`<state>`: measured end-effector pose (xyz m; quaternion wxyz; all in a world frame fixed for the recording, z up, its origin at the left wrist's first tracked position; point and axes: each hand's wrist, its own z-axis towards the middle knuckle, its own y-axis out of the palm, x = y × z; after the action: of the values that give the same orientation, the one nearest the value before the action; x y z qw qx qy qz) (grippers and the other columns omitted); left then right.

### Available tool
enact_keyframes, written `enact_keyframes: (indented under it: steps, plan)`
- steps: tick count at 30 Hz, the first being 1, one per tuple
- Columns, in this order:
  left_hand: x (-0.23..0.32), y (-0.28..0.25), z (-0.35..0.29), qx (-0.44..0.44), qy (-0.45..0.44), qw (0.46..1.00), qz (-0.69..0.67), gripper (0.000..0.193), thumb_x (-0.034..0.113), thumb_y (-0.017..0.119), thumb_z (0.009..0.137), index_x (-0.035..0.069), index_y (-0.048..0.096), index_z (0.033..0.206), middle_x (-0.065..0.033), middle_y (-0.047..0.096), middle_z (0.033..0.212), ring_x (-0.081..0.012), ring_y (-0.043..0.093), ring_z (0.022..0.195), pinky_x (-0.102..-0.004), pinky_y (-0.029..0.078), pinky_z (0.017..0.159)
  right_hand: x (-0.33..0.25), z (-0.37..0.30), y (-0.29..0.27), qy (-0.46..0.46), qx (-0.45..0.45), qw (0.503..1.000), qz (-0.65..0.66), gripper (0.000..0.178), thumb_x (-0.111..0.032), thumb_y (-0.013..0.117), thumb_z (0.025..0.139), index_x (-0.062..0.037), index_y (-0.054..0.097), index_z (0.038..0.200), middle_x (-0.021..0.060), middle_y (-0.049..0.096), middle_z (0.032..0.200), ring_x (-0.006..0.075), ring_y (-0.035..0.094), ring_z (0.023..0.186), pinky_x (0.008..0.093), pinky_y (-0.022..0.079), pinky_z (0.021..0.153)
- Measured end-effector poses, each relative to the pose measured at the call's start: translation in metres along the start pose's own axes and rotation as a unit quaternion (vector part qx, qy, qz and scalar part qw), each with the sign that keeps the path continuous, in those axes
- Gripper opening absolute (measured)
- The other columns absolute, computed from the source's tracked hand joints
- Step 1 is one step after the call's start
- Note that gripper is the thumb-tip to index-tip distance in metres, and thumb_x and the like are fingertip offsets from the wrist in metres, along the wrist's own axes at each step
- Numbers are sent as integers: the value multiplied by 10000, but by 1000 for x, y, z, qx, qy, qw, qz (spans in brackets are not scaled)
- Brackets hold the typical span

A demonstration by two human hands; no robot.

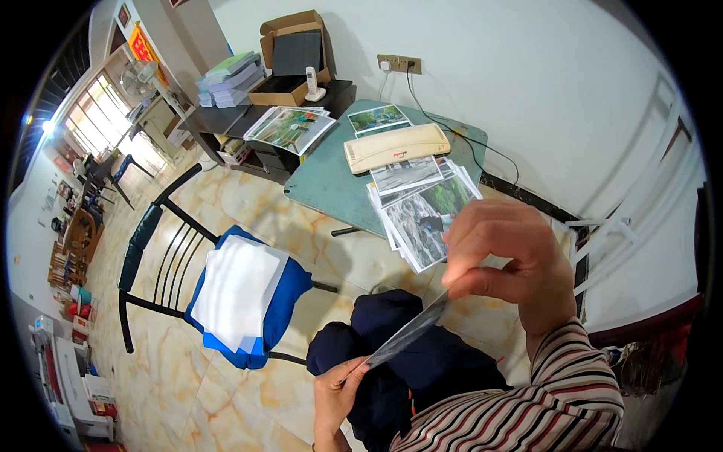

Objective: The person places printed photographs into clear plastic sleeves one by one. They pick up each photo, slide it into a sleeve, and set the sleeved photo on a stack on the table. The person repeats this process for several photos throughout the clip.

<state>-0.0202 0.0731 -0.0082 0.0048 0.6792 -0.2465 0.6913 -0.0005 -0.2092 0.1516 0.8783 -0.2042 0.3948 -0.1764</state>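
Observation:
A thin glossy sheet (407,330) is stretched over my lap, tilted and seen almost edge-on, so its face is mostly hidden. My left hand (337,393) pinches its lower left end between thumb and fingers. At the upper right end, my right hand (503,256) grips it with the fingers curled. Beyond my right hand, printed photos (419,230) lie overlapping on the green table (324,184). A cream laminator (395,148) stands behind them. One grey picture (407,175) lies at its front, and a green landscape print (376,117) at its back.
Left of me, a chair with a blue seat (290,285) bears white sheets (237,288). A dark low desk (218,120) holds more prints (290,128), stacked booklets (230,79), an opened cardboard box (290,60) and a cordless phone (313,85). A black cable (482,145) crosses the table's right side.

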Motion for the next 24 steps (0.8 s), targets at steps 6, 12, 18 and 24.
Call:
enact_keyframes:
  steps: [6,12,18,24]
  plan:
    - [-46,14,-12,41,-45,997,-55,129,82,680,815,-25,683,888,-54,681,802,-86,588,722,-228,464,670,27,-22,-35,65,-15,993,-95,257,-144,774,684,-50,631,876,42,624,799,143,591,727,281,469,648]
    - [-41,23,-17,73,-86,985,-130,125,93,689,813,-17,689,873,-3,655,789,-72,558,730,-224,446,671,76,-36,-5,163,104,948,253,645,-111,788,689,-41,452,1235,76,558,1090,130,553,948,281,469,816]
    - [-52,26,-27,116,-145,963,-194,158,119,684,819,-18,672,898,-28,645,820,-103,569,756,-240,458,685,93,-64,58,368,17,848,381,354,-66,686,778,-16,547,1099,43,620,950,97,578,863,243,464,786]
    - [-67,40,-29,207,-178,895,-354,298,180,659,840,3,560,1058,-64,615,933,-172,608,786,-311,523,655,106,-127,112,423,-64,820,381,229,-102,667,807,7,590,994,39,632,880,79,580,812,232,497,686]
